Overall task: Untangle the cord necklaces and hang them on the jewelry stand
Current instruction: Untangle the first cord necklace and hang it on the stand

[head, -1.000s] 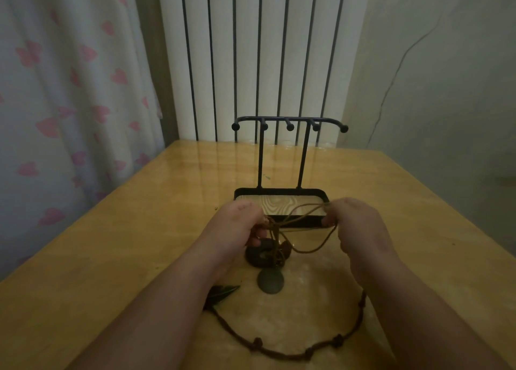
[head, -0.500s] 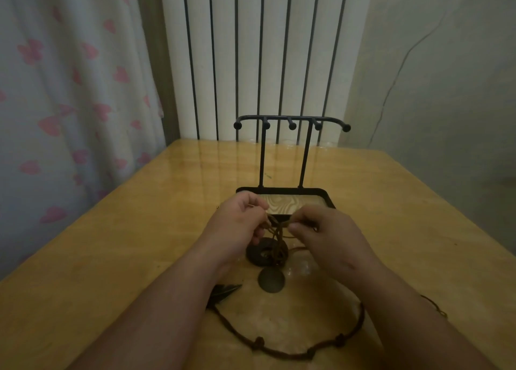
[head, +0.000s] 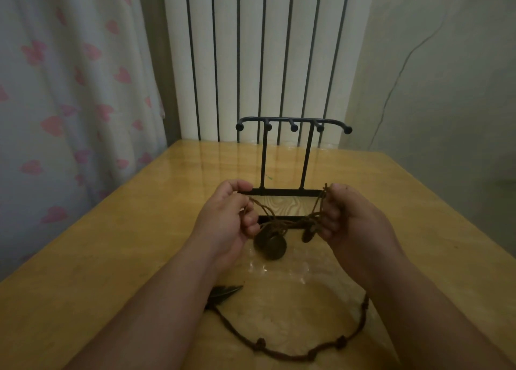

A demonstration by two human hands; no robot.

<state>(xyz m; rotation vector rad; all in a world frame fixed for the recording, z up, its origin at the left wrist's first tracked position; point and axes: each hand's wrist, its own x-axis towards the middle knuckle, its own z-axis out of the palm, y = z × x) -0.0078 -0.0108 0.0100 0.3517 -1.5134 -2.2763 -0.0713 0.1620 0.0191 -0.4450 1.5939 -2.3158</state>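
- Left hand [head: 227, 219] and right hand [head: 353, 221], both with curled fingers, grip the tangled brown cords [head: 282, 221] stretched between them, just near of the jewelry stand [head: 290, 157].
- A round pendant [head: 270, 246] dangles below.
- A knotted cord necklace [head: 301, 353] lies nearer on the wooden table [head: 111, 230].

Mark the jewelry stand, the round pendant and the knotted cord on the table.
jewelry stand [head: 264, 160]: head view, on its left upright post.
round pendant [head: 270, 246]: head view, centre of its dark disc.
knotted cord [head: 260, 343]: head view, on one of its knots.

No legible text or labels.
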